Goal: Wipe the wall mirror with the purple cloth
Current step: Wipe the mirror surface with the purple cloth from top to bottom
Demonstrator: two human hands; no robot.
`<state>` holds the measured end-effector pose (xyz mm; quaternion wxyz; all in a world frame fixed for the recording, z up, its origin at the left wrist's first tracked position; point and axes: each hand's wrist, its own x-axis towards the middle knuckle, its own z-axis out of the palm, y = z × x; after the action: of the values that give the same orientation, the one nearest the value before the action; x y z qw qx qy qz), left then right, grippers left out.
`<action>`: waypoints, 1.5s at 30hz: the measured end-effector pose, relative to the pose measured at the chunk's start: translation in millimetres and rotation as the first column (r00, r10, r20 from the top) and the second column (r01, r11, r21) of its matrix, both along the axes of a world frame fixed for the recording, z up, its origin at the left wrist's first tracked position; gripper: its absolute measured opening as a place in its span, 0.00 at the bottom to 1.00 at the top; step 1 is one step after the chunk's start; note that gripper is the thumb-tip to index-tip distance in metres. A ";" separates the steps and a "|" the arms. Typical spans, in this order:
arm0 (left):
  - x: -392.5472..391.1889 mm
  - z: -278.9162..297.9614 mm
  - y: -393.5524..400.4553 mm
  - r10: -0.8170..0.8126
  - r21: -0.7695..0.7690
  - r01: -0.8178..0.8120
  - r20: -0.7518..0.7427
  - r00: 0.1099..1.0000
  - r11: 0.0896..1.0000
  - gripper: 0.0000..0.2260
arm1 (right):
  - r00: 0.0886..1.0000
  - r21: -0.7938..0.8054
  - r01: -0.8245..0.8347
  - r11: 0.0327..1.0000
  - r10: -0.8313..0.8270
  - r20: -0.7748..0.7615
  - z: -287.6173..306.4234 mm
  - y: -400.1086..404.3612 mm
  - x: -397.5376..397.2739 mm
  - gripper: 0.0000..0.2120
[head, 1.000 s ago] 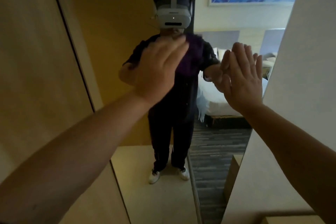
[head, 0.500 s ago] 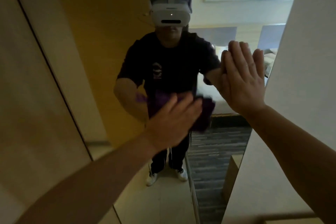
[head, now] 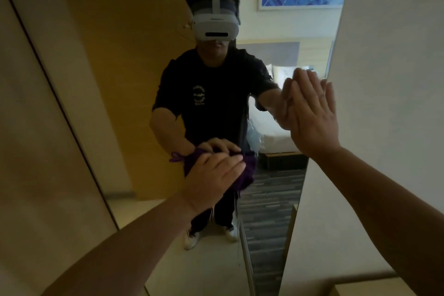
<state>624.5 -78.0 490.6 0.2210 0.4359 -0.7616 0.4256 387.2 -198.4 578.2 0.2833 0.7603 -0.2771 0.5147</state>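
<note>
Head view, left hand (head: 211, 175): it lies flat with fingers spread, pressing the purple cloth (head: 242, 173) onto the wall mirror (head: 134, 60).
Head view, right hand (head: 310, 113): it is open wide and flat, holding nothing, with the palm on the glass near the mirror's right edge, up and to the right of the left hand.
Head view, where the cloth is: it sits under the left hand, between the palm and the glass, and sticks out past the fingertips.
Head view, how the cloth looks: dark purple, soft and bunched up, with a thin loop hanging out on its left side.
Head view, how to wipe well: I think the left hand should push evenly and slide in long rows that touch each other, so no spot gets missed.
Head view, one more tip: the bare right hand may leave marks, so that patch needs a wipe too.
</note>
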 end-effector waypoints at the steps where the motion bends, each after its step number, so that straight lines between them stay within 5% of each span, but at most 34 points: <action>1: -5.1 22.6 -2.7 -0.008 -0.037 0.006 -0.056 0.998 0.999 0.17 | 0.999 0.054 0.029 0.998 -0.030 0.014 -1.6 -0.7 -11.7 0.24; 7: -50.7 193.3 -40.6 -0.058 -0.389 -0.019 -0.184 0.981 0.921 0.17 | 0.981 0.246 0.189 0.951 -0.196 0.005 10.1 -9.1 -53.3 0.27; 11: -76.5 226.1 -64.6 0.192 -0.295 -0.218 -0.112 0.975 0.930 0.26 | 0.985 0.236 0.161 0.958 -0.170 0.018 24.5 -13.7 -51.8 0.30; 17: -70.2 130.9 -66.2 0.195 -0.246 -0.171 0.079 0.978 0.954 0.24 | 0.995 0.183 0.056 0.982 -0.069 0.066 20.9 -27.6 -40.3 0.29; 22: -49.4 -24.8 -50.3 0.202 -0.102 -0.179 0.316 0.927 0.979 0.25 | 0.992 0.213 0.015 0.977 -0.042 0.121 15.9 -30.4 -36.0 0.28; 27: -39.3 -79.3 -39.9 0.148 -0.068 -0.136 0.234 0.961 0.988 0.24 | 0.992 0.259 0.039 0.965 -0.068 0.104 17.5 -22.6 -35.1 0.29; 33: -59.2 -10.2 -26.7 -0.068 0.083 0.069 -0.018 0.998 0.994 0.13 | 0.992 0.347 0.078 0.935 -0.107 0.067 26.0 -7.8 -38.9 0.27; 38: -96.2 133.1 -40.0 -0.141 -0.194 0.098 -0.221 0.965 0.976 0.18 | 0.993 0.335 0.085 0.938 -0.109 0.054 43.9 -12.7 -59.3 0.26; 42: -113.4 235.6 -73.8 0.027 -0.354 -0.089 -0.176 0.984 0.931 0.20 | 0.980 0.326 0.159 0.932 -0.190 0.064 56.6 -32.4 -71.1 0.26; 45: -124.1 243.3 -93.3 0.194 -0.333 -0.234 -0.149 0.970 0.913 0.24 | 0.980 0.295 0.183 0.938 -0.200 0.027 53.2 -49.7 -74.9 0.26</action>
<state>500.4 -171.3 733.9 0.2892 0.4941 -0.6082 0.5498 312.2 -248.1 631.4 0.2092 0.7483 -0.4301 0.4596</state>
